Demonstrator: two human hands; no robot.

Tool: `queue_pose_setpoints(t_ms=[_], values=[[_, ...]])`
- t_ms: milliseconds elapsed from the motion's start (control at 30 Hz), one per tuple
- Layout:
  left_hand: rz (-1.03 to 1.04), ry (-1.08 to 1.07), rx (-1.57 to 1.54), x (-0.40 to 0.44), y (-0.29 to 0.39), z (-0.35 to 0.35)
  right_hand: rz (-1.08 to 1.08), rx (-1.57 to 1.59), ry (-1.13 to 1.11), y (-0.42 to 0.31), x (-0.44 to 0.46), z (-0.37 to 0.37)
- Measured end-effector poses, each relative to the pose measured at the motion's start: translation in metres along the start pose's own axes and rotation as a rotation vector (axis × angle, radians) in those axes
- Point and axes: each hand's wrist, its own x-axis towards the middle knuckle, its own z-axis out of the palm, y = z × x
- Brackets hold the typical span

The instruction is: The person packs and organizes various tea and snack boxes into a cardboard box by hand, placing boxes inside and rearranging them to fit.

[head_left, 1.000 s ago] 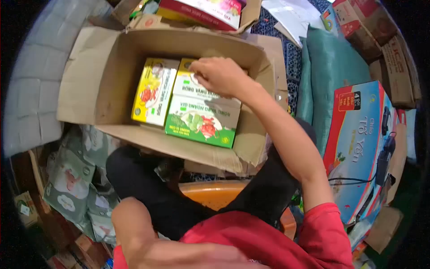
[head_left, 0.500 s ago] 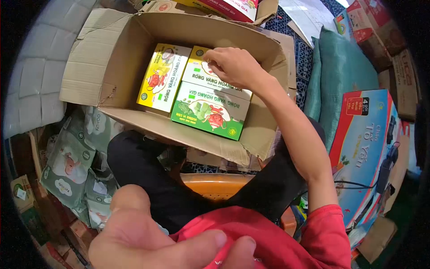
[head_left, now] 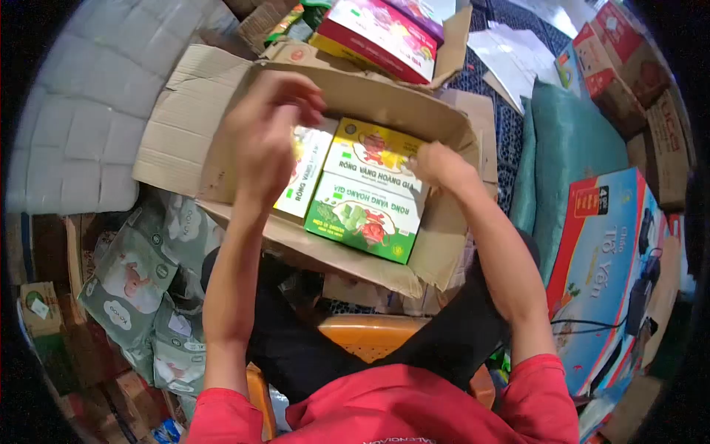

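Note:
An open cardboard carton point(head_left: 355, 87) stands in front of my knees. Inside lie a yellow-and-white box point(head_left: 305, 172) on the left, a second yellow-and-white box point(head_left: 373, 159) at centre and a green-and-white box point(head_left: 362, 222) below it. Over the carton's left part hangs my left hand point(head_left: 270, 137), blurred, fingers bent, hiding much of the left box; whether it holds anything is unclear. My right hand point(head_left: 441, 164) is at the right end of the centre yellow box, its fingers curled and blurred, and I cannot make out what they grip.
Red and purple boxes point(head_left: 381, 37) lie in another carton beyond. Green sacks point(head_left: 573, 148) and a large blue-and-red box point(head_left: 603, 259) are at right. Grey packages point(head_left: 133, 274) and white wrapped bundles point(head_left: 89, 133) fill the left. An orange stool point(head_left: 370, 333) shows between my legs.
My left hand has moved from low in front of my chest up over the carton's left side. My right hand has shifted right, from the centre yellow box's top to its right end.

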Motion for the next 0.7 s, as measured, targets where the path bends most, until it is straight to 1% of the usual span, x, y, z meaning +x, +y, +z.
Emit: queue_pose_setpoints(t_ms=[33, 67, 100, 167, 200, 233, 300, 333, 367, 400, 433, 467, 533, 600, 633, 667, 700], values=[[-0.161, -0.117, 0.051, 0.018, -0.035, 0.003, 0.079, 0.068, -0.083, -0.001, -0.001, -0.002], [-0.107, -0.222, 0.369, 0.026, -0.077, 0.007, 0.158, 0.137, -0.165, -0.003, -0.003, -0.005], [-0.073, -0.328, 0.512, 0.032, -0.113, 0.013, 0.237, 0.205, -0.244, -0.005, -0.004, -0.009], [-0.166, -0.393, 0.597, 0.039, -0.155, 0.032, 0.105, 0.302, -0.166, 0.003, -0.016, -0.015], [-0.122, -0.433, 0.811, 0.044, -0.172, 0.042, 0.121, 0.296, -0.192, 0.003, -0.016, -0.018], [-0.08, -0.468, 1.024, 0.051, -0.174, 0.05, 0.148, 0.282, -0.169, 0.002, -0.017, -0.018], [-0.279, -0.759, 1.191, 0.067, -0.174, 0.06, 0.203, 0.255, -0.123, 0.003, -0.012, -0.01], [-0.383, -0.741, 1.174, 0.071, -0.183, 0.067, 0.197, 0.227, -0.122, 0.007, -0.003, -0.002], [-0.431, -0.749, 1.123, 0.071, -0.193, 0.07, 0.191, 0.199, -0.121, 0.011, 0.007, 0.005], [-0.427, -0.775, 1.124, 0.071, -0.194, 0.072, 0.186, 0.171, -0.12, 0.015, 0.017, 0.012], [-0.424, -0.805, 1.128, 0.071, -0.198, 0.073, 0.203, 0.213, -0.163, 0.013, 0.018, 0.014], [-0.403, -0.773, 1.123, 0.07, -0.201, 0.071, 0.222, 0.253, -0.205, 0.011, 0.02, 0.015], [-0.36, -0.719, 1.104, 0.066, -0.21, 0.065, 0.298, 0.434, -0.3, 0.01, 0.017, 0.015], [-0.268, -0.597, 1.067, 0.061, -0.215, 0.062, 0.276, 0.82, -0.337, 0.017, 0.024, 0.008], [-0.225, -0.538, 1.043, 0.057, -0.216, 0.06, 0.274, 0.975, -0.401, 0.022, 0.023, 0.0], [-0.164, -0.452, 0.948, 0.054, -0.217, 0.057, 0.281, 1.127, -0.47, 0.026, 0.023, -0.007], [-0.179, -0.42, 0.901, 0.05, -0.209, 0.057, 0.305, 1.104, -0.441, 0.025, 0.022, -0.007]])
